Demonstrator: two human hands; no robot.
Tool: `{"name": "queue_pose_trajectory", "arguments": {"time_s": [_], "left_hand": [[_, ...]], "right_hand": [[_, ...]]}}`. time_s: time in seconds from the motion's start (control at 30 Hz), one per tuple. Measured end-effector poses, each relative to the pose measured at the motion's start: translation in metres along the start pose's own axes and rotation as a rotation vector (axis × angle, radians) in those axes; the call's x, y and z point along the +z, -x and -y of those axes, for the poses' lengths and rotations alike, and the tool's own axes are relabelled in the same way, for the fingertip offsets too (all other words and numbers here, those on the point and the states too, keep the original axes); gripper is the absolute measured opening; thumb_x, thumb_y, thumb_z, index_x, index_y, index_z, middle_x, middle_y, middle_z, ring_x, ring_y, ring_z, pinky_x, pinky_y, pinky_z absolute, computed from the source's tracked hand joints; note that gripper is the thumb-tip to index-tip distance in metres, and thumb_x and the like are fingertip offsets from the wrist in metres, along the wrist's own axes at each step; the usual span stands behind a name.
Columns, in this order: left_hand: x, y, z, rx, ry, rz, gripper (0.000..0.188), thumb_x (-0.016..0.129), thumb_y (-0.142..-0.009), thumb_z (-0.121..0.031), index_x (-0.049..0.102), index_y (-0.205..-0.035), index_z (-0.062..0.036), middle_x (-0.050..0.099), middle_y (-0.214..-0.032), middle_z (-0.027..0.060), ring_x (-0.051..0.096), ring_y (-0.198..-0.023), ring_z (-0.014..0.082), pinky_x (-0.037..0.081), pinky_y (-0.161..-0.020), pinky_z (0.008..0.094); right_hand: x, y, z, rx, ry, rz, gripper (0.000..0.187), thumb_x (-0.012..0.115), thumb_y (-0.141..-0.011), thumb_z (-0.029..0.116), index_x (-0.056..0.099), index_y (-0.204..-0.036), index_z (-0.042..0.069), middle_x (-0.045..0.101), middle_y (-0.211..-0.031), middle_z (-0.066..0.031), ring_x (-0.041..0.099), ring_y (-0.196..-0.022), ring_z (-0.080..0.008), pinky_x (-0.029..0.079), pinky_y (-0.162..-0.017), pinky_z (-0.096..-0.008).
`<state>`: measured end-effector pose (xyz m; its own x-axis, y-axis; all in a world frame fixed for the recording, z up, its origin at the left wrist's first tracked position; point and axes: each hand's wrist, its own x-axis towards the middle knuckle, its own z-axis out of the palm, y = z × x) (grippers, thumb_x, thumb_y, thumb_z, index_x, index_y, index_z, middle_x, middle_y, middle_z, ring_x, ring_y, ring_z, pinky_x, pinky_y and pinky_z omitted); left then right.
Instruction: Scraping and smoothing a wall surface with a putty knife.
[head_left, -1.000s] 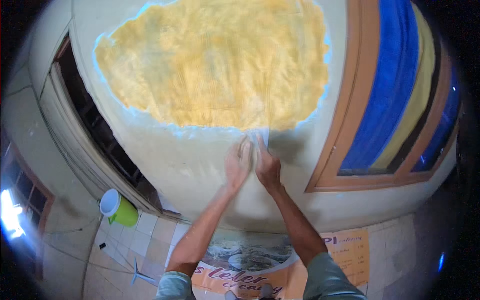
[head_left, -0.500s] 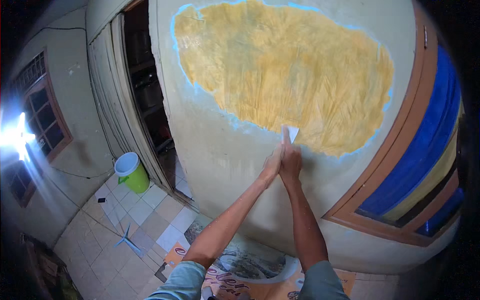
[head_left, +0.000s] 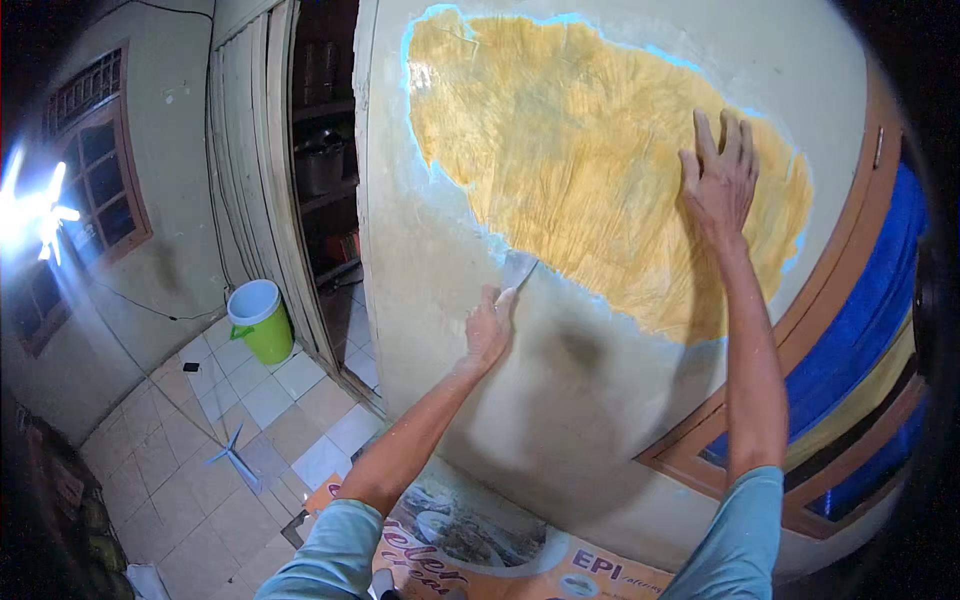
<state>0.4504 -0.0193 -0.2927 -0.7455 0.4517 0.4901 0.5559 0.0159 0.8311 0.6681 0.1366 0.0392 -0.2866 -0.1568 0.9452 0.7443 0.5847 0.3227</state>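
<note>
In front of me a pale wall [head_left: 430, 340] carries a large yellow-brown patch [head_left: 590, 150] with a ragged light-blue edge. My left hand [head_left: 488, 328] is closed round a putty knife [head_left: 519, 268], whose flat blade meets the wall at the patch's lower left edge. Higher up on the right, my right hand [head_left: 722, 185] is spread over the patch, fingers apart and holding nothing. Its fingertips are at the patch's surface; whether they press on it I cannot tell.
At the left stand a green bucket [head_left: 266, 335] and a bright lamp on a small tripod [head_left: 235, 458]. A printed banner [head_left: 540, 570] covers the floor below me. A wood-framed window [head_left: 880, 300] bounds the wall on the right; a doorway with shelves [head_left: 325, 190] is left.
My hands were together on the putty knife at the patch's lower edge. Now they are apart: the left has taken the knife leftward, the right has gone up and right, off the knife.
</note>
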Motion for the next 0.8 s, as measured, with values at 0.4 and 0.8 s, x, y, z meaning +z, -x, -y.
{"name": "queue_pose_trajectory", "arguments": {"time_s": [0.4,0.8], "left_hand": [[-0.011,-0.012,0.027,0.134,-0.181,0.0,0.055,0.048,-0.108,-0.031,0.036,-0.162,-0.0315,0.068,-0.099,0.0251,0.067,-0.087,0.045,0.053,-0.077,0.0571],[0.01,-0.002,0.038,0.093,-0.237,-0.176,0.052,0.052,-0.106,-0.025,0.044,-0.158,-0.0273,0.067,-0.081,0.0236,0.067,-0.075,0.0428,0.052,-0.073,0.0542]], "right_hand": [[0.03,0.001,-0.005,0.005,0.115,-0.09,0.053,0.053,-0.105,0.036,0.045,-0.157,0.031,0.035,-0.166,-0.0081,0.028,-0.154,-0.0358,0.023,-0.123,-0.0599],[0.036,0.001,-0.007,-0.013,0.112,-0.13,0.051,0.052,-0.105,0.038,0.047,-0.156,0.034,0.038,-0.165,-0.0045,0.03,-0.154,-0.0346,0.024,-0.123,-0.0608]]}}
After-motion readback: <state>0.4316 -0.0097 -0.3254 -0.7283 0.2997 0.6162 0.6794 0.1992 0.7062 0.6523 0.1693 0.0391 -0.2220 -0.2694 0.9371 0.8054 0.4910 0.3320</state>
